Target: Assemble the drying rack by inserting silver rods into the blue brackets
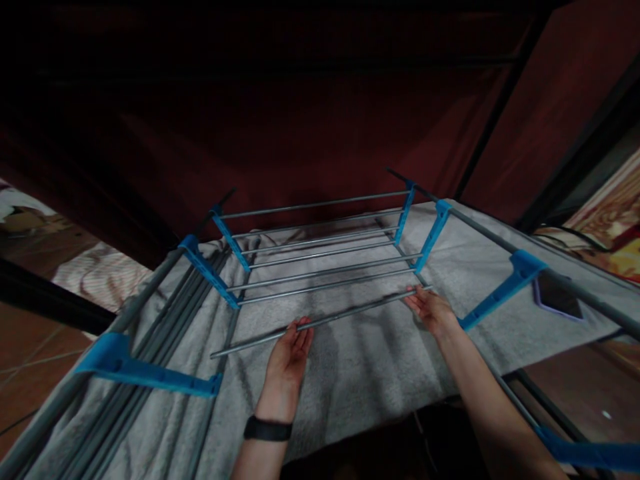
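Note:
A thin grey metal rod point(360, 309) lies across both my hands, over the grey cloth. My left hand point(294, 348), palm up with a dark band on the wrist, has its fingers curled round the rod left of its middle. Near the rod's right end, my right hand point(429, 309) grips it between thumb and fingers. Beyond the hands stands a rack frame with several cross rods point(325, 256) fitted between blue plastic brackets. The near left bracket point(150, 371) and the near right bracket point(505, 290) have no rod between them.
Several loose grey tubes point(150, 353) lie on the left of the grey cloth point(370, 373). A phone point(557, 297) rests at the right, beyond the side tube. A dark red wooden panel point(310, 133) stands close behind the frame.

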`<state>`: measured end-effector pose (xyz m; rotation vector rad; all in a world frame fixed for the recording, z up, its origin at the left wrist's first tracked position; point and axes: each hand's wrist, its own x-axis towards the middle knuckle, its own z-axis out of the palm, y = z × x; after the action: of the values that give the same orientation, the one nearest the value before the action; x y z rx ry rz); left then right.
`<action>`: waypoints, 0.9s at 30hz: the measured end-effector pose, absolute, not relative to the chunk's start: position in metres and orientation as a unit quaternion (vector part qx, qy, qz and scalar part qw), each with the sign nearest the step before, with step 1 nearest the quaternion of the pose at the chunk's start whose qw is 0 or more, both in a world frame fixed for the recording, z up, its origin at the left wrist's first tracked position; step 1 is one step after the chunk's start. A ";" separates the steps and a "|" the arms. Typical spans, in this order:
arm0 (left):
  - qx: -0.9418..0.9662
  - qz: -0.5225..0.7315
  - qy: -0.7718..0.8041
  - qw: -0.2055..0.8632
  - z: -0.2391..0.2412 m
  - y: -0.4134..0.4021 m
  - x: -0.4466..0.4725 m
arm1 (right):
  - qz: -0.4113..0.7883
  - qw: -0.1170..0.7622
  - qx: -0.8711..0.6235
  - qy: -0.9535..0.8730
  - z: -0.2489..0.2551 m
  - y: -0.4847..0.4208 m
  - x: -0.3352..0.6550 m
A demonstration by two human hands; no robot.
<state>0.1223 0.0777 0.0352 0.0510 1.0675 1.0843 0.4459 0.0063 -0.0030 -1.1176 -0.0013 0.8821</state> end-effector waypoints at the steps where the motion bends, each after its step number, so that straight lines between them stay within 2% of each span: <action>1: 0.025 0.492 0.479 0.726 0.035 0.077 0.124 | 0.407 0.755 -0.515 -0.003 -0.004 0.006 0.446; 20: 0.051 0.502 0.454 0.734 0.024 0.067 0.140 | 0.403 0.746 -0.530 -0.010 -0.015 -0.004 0.463; 27: 0.030 0.480 0.458 0.748 0.025 0.068 0.139 | 0.441 0.709 -0.550 -0.007 -0.014 0.000 0.459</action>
<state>0.1393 0.0678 0.0246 0.0660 1.0016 1.0502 0.4590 -0.0003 -0.0141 -1.2207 -0.0156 0.9798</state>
